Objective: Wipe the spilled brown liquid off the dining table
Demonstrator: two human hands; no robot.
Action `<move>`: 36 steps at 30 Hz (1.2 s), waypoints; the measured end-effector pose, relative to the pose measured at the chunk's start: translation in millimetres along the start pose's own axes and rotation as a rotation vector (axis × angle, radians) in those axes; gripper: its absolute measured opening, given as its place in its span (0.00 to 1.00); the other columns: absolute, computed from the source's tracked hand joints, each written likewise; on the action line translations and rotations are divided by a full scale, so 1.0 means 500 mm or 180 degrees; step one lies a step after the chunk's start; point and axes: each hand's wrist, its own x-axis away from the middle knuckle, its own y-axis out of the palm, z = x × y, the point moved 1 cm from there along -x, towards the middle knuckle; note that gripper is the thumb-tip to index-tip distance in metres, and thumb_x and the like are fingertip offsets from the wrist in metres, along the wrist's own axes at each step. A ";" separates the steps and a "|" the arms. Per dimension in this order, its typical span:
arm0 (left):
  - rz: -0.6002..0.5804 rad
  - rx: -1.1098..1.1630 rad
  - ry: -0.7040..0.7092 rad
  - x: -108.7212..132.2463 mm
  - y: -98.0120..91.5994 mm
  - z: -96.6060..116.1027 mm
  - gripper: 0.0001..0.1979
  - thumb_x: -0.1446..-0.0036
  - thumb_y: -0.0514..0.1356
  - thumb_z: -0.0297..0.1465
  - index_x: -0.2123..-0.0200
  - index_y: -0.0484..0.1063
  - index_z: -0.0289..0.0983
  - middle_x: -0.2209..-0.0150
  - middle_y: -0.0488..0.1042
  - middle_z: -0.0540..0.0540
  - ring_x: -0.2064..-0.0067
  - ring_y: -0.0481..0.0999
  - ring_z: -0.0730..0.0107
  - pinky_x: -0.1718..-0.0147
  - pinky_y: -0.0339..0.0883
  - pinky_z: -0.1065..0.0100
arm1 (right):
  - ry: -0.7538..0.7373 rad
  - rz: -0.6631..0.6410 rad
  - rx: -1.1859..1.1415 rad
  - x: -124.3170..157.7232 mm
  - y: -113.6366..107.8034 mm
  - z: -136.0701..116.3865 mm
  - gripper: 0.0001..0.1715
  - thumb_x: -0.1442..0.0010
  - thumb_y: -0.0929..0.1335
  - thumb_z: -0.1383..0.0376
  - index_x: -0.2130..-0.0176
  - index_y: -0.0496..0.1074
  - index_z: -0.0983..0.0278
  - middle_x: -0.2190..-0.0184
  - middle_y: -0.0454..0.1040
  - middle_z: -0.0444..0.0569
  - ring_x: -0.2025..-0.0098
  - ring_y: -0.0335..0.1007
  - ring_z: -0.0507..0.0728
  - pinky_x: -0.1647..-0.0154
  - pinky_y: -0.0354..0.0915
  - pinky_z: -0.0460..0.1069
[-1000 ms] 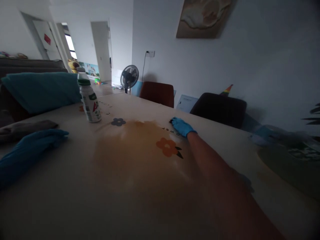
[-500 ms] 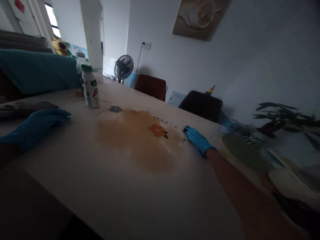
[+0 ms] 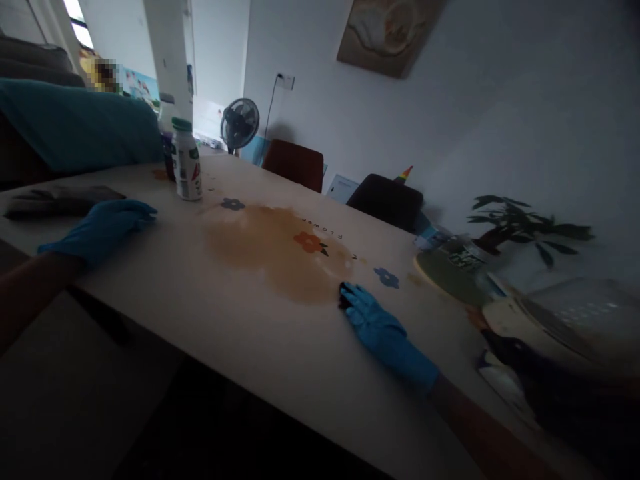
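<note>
Dim light fills the room, and a white table with flower pictures stands by a pale wall. On the table is a big brown patch. Far to the left of the patch, beyond the table, hangs a teal cloth. A gray cloth lies left of the patch too. Next to it, nearer the patch, is the left hand in a blue glove. It is palm down on the table, with its fingers stretched out. Past the patch's left side, a white bottle with a green cap stands upright. Way behind the patch are a fan and a red-brown chair. An orange flower is inside the patch, on its right side. Just beside the patch's near right edge, the right hand, also gloved in blue, has its fingers bent over a small black thing on the table. Farther right of the patch sit a green mat, a leafy plant and a white pot.
</note>
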 end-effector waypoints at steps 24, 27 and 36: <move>0.0101 0.0678 -0.0538 0.021 0.005 0.066 0.24 0.62 0.63 0.39 0.59 0.82 0.38 0.50 0.87 0.38 0.45 0.82 0.46 0.33 0.77 0.45 | -0.2122 -0.0169 -0.0237 -0.215 0.037 -0.550 0.26 0.14 0.68 0.55 0.29 0.77 0.68 0.27 0.75 0.58 0.26 0.72 0.64 0.21 0.65 0.56; 0.0156 0.0938 -0.0618 0.030 0.008 0.087 0.21 0.61 0.62 0.36 0.61 0.81 0.37 0.54 0.86 0.39 0.47 0.82 0.50 0.36 0.77 0.49 | -0.2057 -0.0153 -0.0539 -0.146 0.038 -0.474 0.28 0.15 0.68 0.57 0.25 0.74 0.67 0.23 0.72 0.59 0.20 0.65 0.66 0.16 0.61 0.61; 0.0296 0.1209 -0.0579 0.029 0.013 0.085 0.17 0.59 0.62 0.31 0.64 0.84 0.38 0.57 0.86 0.40 0.51 0.81 0.52 0.45 0.76 0.52 | -0.1279 0.0324 -0.0367 0.114 0.043 -0.152 0.46 0.25 0.67 0.59 0.17 0.56 0.27 0.24 0.71 0.37 0.24 0.69 0.64 0.25 0.75 0.64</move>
